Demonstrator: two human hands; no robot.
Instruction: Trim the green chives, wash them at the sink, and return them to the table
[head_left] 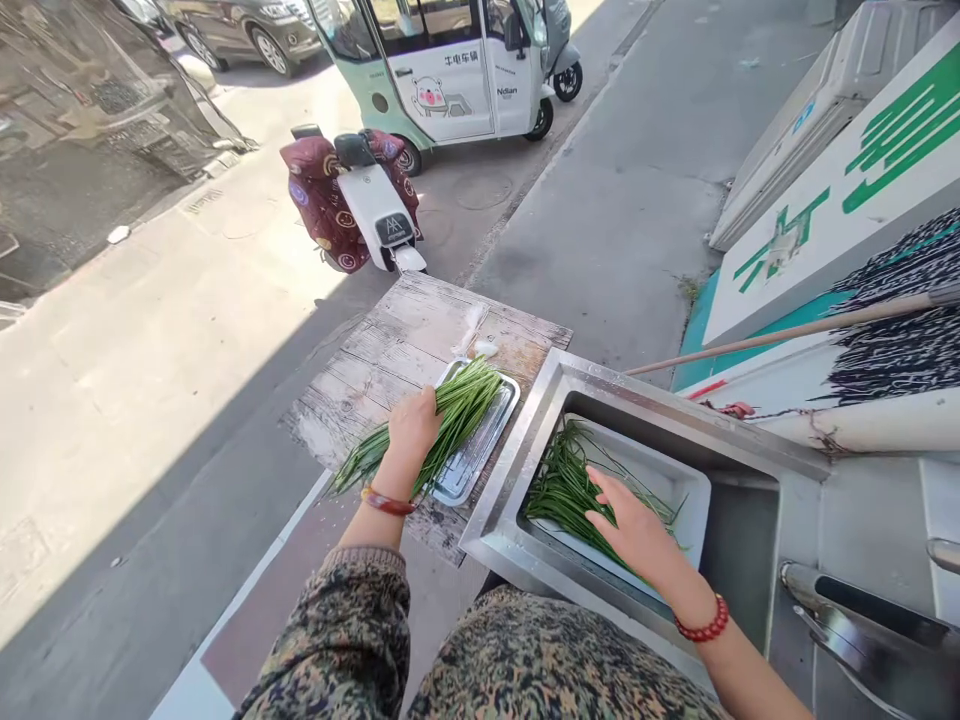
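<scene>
My left hand is closed around a bunch of long green garlic chives, over a shiny metal tray. The tray rests on a weathered wooden table. My right hand is open, fingers apart, at more garlic chives heaped in a white plastic basin. Whether its fingertips touch them I cannot tell. That basin sits inside a stainless steel sink.
A small white item lies behind the tray. A faucet stands at the lower right. Beyond the table are a parked scooter and a small three-wheeled vehicle. A long pole slants above the sink's far side.
</scene>
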